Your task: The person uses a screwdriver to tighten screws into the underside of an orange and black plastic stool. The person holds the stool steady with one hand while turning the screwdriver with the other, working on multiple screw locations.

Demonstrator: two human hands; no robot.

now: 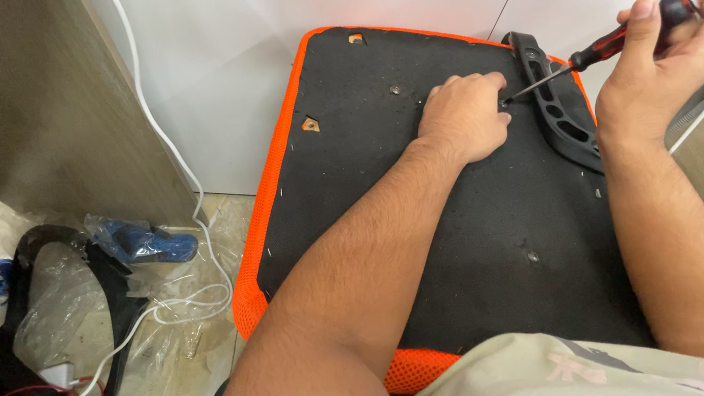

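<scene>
Orange mesh is edging the upturned seat cushion (pixel 464 238), which is lying black underside up across the person's lap. The left hand (pixel 463 117) is resting knuckles-down on the fabric, its grip curled as if pinching a screw at the black plastic bracket (pixel 557 106); the screw itself is hidden. The right hand (pixel 665 52) is clasping the red-and-black screwdriver (pixel 610 41), tip angling into the bracket. Keeping the shaft square to the hole and pressing firmly should stop slipping.
</scene>
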